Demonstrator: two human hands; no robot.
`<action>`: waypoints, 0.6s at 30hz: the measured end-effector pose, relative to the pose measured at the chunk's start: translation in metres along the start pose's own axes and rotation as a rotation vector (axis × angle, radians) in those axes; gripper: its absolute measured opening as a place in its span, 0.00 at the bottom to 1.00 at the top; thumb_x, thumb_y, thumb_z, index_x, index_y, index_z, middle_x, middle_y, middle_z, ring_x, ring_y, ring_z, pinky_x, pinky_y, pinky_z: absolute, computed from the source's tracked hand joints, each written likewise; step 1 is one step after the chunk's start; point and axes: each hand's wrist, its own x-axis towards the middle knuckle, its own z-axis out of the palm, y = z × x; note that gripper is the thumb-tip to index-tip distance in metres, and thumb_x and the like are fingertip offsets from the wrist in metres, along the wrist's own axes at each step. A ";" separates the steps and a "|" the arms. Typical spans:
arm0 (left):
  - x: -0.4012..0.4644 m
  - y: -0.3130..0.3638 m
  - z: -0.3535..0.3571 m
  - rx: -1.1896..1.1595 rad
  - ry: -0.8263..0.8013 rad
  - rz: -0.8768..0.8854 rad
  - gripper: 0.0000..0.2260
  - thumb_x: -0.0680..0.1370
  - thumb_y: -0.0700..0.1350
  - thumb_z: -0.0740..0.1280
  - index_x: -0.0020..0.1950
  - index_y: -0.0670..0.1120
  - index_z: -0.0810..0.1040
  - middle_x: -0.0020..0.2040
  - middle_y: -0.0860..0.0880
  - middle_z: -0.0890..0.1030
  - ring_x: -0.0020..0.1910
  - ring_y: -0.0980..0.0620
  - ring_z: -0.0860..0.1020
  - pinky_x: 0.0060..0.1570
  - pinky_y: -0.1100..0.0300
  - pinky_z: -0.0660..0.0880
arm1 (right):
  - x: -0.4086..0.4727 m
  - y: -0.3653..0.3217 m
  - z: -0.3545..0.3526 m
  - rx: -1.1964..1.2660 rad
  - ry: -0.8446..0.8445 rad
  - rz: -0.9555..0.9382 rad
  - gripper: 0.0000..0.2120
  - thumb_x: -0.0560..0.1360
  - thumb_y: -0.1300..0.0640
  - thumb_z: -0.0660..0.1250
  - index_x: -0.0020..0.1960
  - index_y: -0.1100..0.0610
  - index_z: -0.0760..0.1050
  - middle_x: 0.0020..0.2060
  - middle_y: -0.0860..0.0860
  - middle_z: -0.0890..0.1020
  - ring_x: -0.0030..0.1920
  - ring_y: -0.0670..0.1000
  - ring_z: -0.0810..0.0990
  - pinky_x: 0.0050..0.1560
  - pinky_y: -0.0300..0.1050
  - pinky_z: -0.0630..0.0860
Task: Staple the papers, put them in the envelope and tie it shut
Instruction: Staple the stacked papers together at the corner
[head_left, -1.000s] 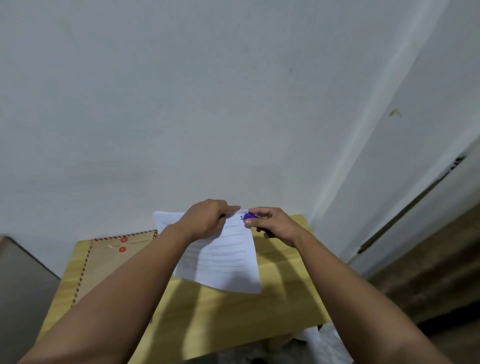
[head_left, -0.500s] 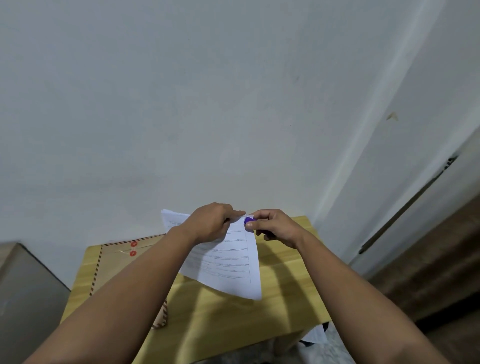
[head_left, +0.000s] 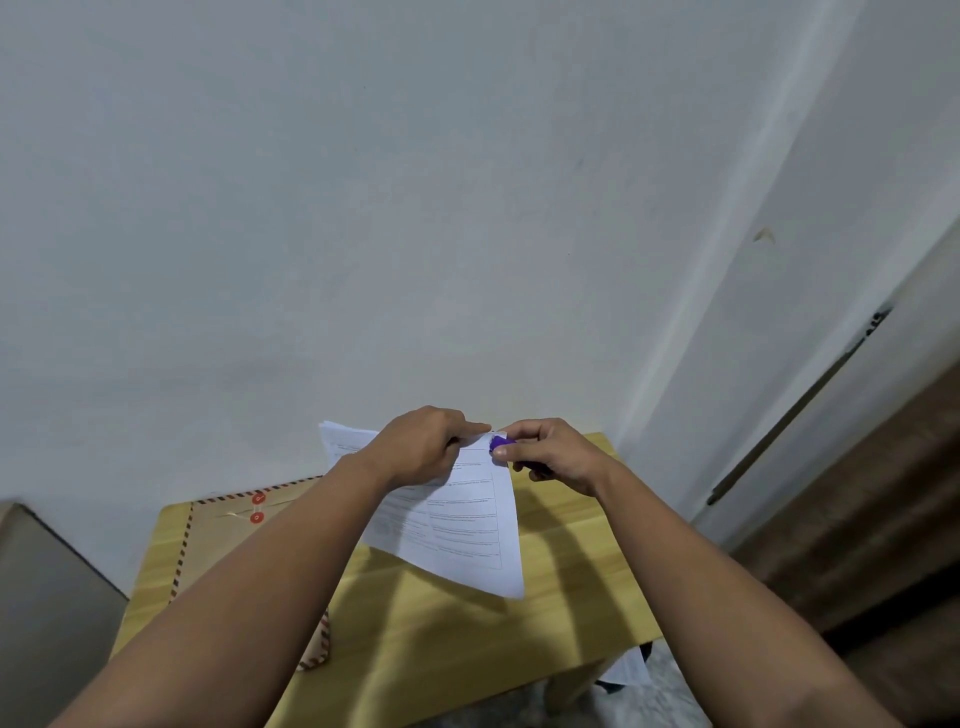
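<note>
Light wooden table (head_left: 571, 597) against pale grey wall (head_left: 311, 208). Brown string-tie envelope (head_left: 228, 540) lies flat, contents unseen. Left hand (head_left: 426, 447) pinches white printed papers (head_left: 457, 525); right hand (head_left: 556, 452) clamps small purple stapler (head_left: 501, 443).

The papers (head_left: 457, 525) are held above the table (head_left: 566, 587), between both hands; the envelope (head_left: 228, 545) is laid on it to their left

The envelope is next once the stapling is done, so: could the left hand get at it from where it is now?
Probably yes: the envelope lies uncovered on the table beneath the left forearm, but the left hand holds the papers and must let go first.
</note>
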 end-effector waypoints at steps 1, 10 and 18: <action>0.001 0.001 0.000 0.000 -0.003 0.004 0.22 0.83 0.41 0.59 0.74 0.59 0.76 0.51 0.52 0.82 0.50 0.49 0.78 0.48 0.49 0.79 | 0.000 0.000 0.000 -0.003 0.003 -0.004 0.13 0.71 0.52 0.79 0.54 0.55 0.85 0.39 0.48 0.82 0.40 0.50 0.74 0.38 0.42 0.70; 0.001 0.006 0.001 -0.017 -0.006 0.011 0.23 0.83 0.40 0.58 0.75 0.58 0.75 0.46 0.54 0.79 0.46 0.52 0.75 0.47 0.51 0.78 | -0.005 0.003 -0.002 0.017 -0.012 -0.016 0.16 0.73 0.54 0.78 0.54 0.64 0.80 0.37 0.51 0.81 0.39 0.50 0.73 0.38 0.42 0.68; -0.004 0.009 0.003 -0.051 -0.027 0.005 0.23 0.83 0.39 0.58 0.75 0.55 0.76 0.44 0.57 0.76 0.45 0.53 0.74 0.50 0.51 0.78 | -0.005 0.004 0.001 0.039 -0.021 -0.057 0.17 0.73 0.56 0.78 0.48 0.69 0.76 0.33 0.58 0.79 0.33 0.51 0.74 0.35 0.41 0.70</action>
